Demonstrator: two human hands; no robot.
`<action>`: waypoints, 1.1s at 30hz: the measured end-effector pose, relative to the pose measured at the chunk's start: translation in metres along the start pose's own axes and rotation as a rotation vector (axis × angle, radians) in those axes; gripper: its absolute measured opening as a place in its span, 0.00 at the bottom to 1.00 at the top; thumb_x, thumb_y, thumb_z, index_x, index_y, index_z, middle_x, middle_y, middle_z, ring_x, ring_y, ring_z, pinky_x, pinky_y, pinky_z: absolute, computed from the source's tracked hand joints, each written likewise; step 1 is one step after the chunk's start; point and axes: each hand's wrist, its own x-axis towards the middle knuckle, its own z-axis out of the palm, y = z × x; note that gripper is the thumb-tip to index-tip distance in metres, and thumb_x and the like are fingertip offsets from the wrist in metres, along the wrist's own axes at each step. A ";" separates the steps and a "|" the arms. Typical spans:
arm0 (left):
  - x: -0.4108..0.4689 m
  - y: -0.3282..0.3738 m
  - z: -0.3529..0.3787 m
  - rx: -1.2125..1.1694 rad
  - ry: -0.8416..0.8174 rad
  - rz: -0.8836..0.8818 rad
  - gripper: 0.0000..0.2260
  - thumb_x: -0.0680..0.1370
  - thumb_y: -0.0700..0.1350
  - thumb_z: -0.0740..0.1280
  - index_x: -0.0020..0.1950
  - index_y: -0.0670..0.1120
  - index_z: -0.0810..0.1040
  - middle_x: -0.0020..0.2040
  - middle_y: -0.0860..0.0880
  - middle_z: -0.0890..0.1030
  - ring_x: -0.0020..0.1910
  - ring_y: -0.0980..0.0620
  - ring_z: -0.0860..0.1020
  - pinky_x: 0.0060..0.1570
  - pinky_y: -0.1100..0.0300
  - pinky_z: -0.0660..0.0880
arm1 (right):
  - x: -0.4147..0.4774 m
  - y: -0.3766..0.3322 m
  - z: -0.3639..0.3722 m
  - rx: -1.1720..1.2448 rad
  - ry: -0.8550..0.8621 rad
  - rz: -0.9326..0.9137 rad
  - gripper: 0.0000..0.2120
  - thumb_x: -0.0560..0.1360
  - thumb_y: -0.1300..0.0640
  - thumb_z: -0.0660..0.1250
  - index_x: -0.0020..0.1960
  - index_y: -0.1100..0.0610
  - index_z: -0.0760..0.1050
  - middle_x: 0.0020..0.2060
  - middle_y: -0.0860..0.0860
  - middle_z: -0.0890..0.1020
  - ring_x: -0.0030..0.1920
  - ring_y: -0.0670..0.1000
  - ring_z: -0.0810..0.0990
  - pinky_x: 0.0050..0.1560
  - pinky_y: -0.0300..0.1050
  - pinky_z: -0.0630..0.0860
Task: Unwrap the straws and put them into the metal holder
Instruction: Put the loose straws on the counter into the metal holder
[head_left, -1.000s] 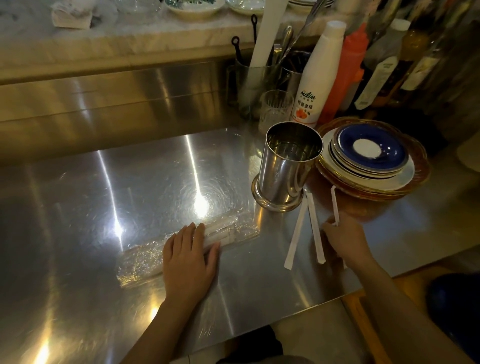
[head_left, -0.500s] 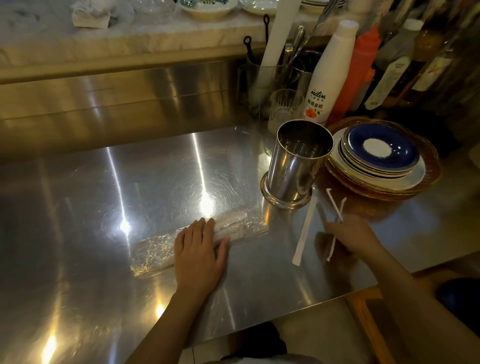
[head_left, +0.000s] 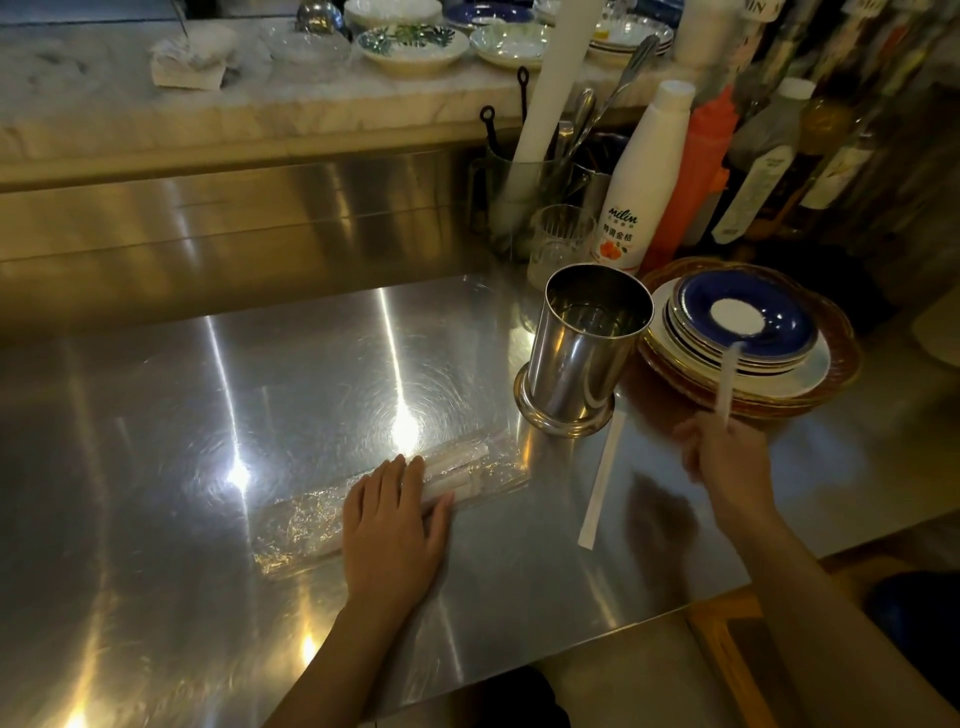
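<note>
Head view, item by item.

Left hand (head_left: 392, 525): fingers straight and together, pressing flat on the clear plastic pack (head_left: 311, 519) of wrapped straws, near centre of the steel counter (head_left: 208, 415).

Right hand (head_left: 727, 465): fingers curled round a paper-wrapped straw (head_left: 726, 384), raised and pointing far, tip over the plate stack (head_left: 815, 361). Motion blur hides whether a second one sits in the same grip.

Change: a second ago two wrapped straws lay on the counter right of the holder. One loose straw (head_left: 602, 480) remains there; the other has been lifted by the right hand.

Judgement: pick-up done, tearing the paper comes next, nothing unwrapped yet.

Metal holder (head_left: 587, 348): upright, just beyond the loose straw's far end, between the hands, no straws seen inside.

Writing: white bottle (head_left: 641, 192) behind the holder reads "milin", with Chinese characters and an orange fruit picture below. Labels on the far-right bottles (head_left: 758, 182): too blurred to read.
</note>
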 end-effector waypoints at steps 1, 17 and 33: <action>0.000 0.000 0.000 -0.002 0.001 0.000 0.26 0.75 0.58 0.52 0.63 0.42 0.73 0.62 0.41 0.77 0.61 0.41 0.74 0.64 0.44 0.66 | -0.002 -0.009 -0.002 0.040 0.011 -0.024 0.12 0.75 0.57 0.58 0.38 0.59 0.76 0.31 0.52 0.75 0.34 0.51 0.73 0.34 0.43 0.69; 0.000 0.001 -0.002 -0.002 -0.026 -0.009 0.29 0.76 0.61 0.47 0.63 0.43 0.74 0.61 0.42 0.78 0.60 0.42 0.75 0.63 0.44 0.67 | -0.007 -0.149 0.012 -0.058 -0.022 -0.746 0.03 0.75 0.57 0.63 0.44 0.56 0.74 0.35 0.48 0.78 0.34 0.39 0.78 0.34 0.28 0.75; 0.000 0.001 -0.001 -0.007 -0.023 -0.018 0.26 0.75 0.59 0.52 0.63 0.45 0.74 0.61 0.44 0.78 0.60 0.43 0.75 0.62 0.45 0.69 | 0.031 -0.164 0.055 -0.875 -0.414 -0.672 0.13 0.74 0.48 0.63 0.50 0.57 0.74 0.43 0.52 0.75 0.44 0.50 0.73 0.42 0.45 0.71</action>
